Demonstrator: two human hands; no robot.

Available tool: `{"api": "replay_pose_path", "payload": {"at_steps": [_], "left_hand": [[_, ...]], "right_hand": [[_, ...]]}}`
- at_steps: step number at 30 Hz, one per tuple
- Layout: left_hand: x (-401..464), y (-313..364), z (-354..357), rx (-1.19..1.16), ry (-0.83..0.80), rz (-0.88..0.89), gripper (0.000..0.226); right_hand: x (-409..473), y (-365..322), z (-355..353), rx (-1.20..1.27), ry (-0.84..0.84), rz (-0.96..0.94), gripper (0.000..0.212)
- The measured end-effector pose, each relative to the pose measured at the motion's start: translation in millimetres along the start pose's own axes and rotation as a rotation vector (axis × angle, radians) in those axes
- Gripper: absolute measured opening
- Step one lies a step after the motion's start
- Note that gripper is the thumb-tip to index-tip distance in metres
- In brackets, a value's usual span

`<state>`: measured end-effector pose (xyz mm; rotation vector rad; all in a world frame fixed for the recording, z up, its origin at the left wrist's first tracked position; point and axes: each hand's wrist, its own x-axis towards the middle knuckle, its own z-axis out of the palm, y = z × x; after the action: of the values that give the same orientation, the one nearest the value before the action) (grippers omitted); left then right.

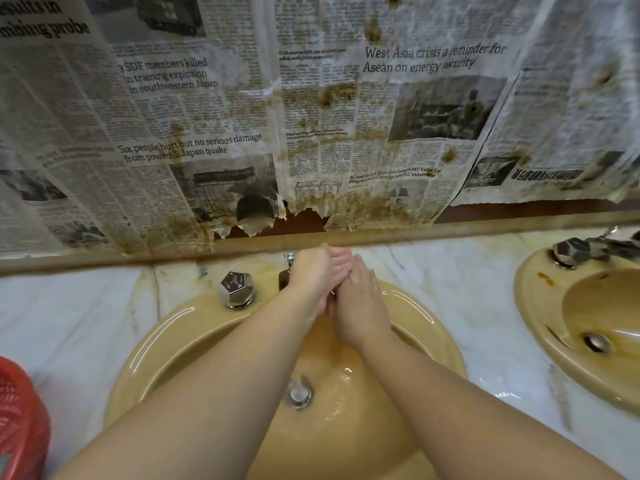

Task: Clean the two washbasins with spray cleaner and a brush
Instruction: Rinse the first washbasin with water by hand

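My left hand (pixel 317 273) and right hand (pixel 358 299) are pressed together palm to palm, fingers loosely extended and overlapping, holding no tool, just rubbing against each other under the spout at the far side of the near washbasin (pixel 166 341). The spout itself is mostly hidden behind my left hand, so I cannot tell whether water is running from it, though the bowl below my wrists looks wet, with ripples glinting around the drain (pixel 299 393), which lies straight beneath my forearms, toward me.

Just to the left of my left hand stands a faceted chrome tap knob (pixel 237 289) on the basin's rim. This bowl looks clean apart from the water.

The second washbasin (pixel 540 306) lies well off to the right of my right hand, so that arm is the nearer one to it. Its rim carries brown smears and its bowl shows dark streaks near its own drain (pixel 595 342); I judge it is the one left to scrub.

Neither spray cleaner nor brush is in view. A red basket (pixel 20 410) sits far to my left at the edge; what it holds I cannot see.

Beyond my fingertips, stained newspaper (pixel 207 116) covers the wall.
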<state>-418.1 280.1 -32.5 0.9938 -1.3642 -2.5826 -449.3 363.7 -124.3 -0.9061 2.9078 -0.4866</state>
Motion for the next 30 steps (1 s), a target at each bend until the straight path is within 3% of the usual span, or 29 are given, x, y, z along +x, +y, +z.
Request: {"api": "replay_pose_path", "payload": {"at_steps": [3, 6, 9, 11, 13, 16, 18, 20, 24, 30], "left_hand": [[-11, 1, -30, 0.262, 0.24, 0.237, 0.036], [-37, -12, -59, 0.286, 0.456, 0.479, 0.033], [-42, -47, -81, 0.114, 0.573, 0.39, 0.031], [-32, -68, -89, -0.064, 0.619, 0.232, 0.028], [-19, -82, -94, -0.295, 0.606, 0.023, 0.025], [-12, -91, -97, -0.577, 0.322, -0.293, 0.028], [-13, -95, -98, -0.633, 0.198, -0.361, 0.034], [-18, -98, -103, -0.688, 0.175, -0.384, 0.032], [-32, -89, -128, -0.737, 0.287, -0.34, 0.025], [-46, -12, -114, -0.654, 0.293, -0.13, 0.023]], "right_hand": [[-28, 0, 8, -0.086, 0.025, -0.001, 0.087], [-8, -1, 2, -0.088, 0.001, -0.062, 0.085], [11, 4, -2, -0.054, -0.022, -0.093, 0.075], [-5, 5, 4, -0.054, 0.005, -0.086, 0.076], [-33, 7, 11, -0.04, 0.008, -0.092, 0.078], [-63, 12, 23, -0.028, -0.039, -0.085, 0.076], [-71, 16, 29, -0.009, -0.022, -0.049, 0.073], [-76, 19, 32, 0.04, 0.046, -0.041, 0.068], [-78, 15, 39, 0.085, 0.109, -0.225, 0.057], [-42, -30, 29, -0.04, -0.108, -0.149, 0.089]]}}
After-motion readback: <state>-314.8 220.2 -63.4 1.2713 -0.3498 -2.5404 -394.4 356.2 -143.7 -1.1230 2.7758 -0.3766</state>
